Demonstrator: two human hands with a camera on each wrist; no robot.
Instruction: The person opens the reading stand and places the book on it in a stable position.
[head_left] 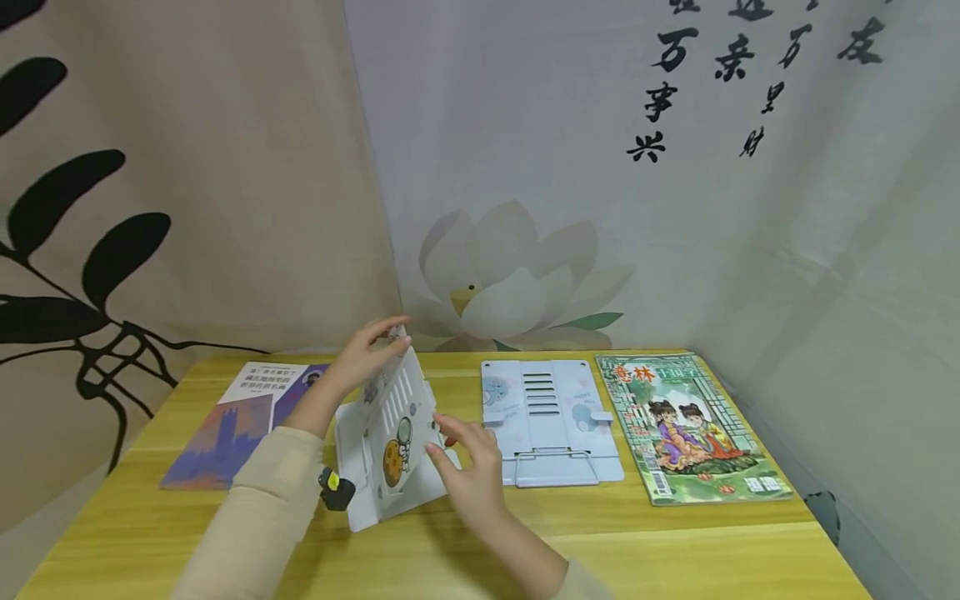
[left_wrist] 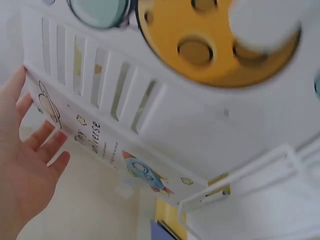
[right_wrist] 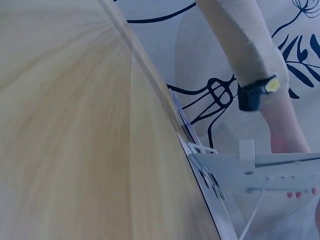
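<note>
A white book stand (head_left: 397, 442) with cartoon space prints stands on the table, its slotted panel tilted up from a flat base. My left hand (head_left: 363, 358) holds the panel's top edge; in the left wrist view that hand (left_wrist: 35, 165) has its fingers along the edge beside a "Tiny universe" print. At the panel's right edge, my right hand (head_left: 472, 471) has thumb and index finger on the stand, its other fingers partly hidden. In the right wrist view, the stand's back (right_wrist: 225, 167) shows a thin rod.
A second, pale blue book stand (head_left: 551, 425) lies flat to the right, its wire bar at the front. Beyond it is a green illustrated magazine (head_left: 697, 429). A purple and white book (head_left: 243, 425) lies at the left on the wooden table (head_left: 675, 550). Printed curtains stand behind.
</note>
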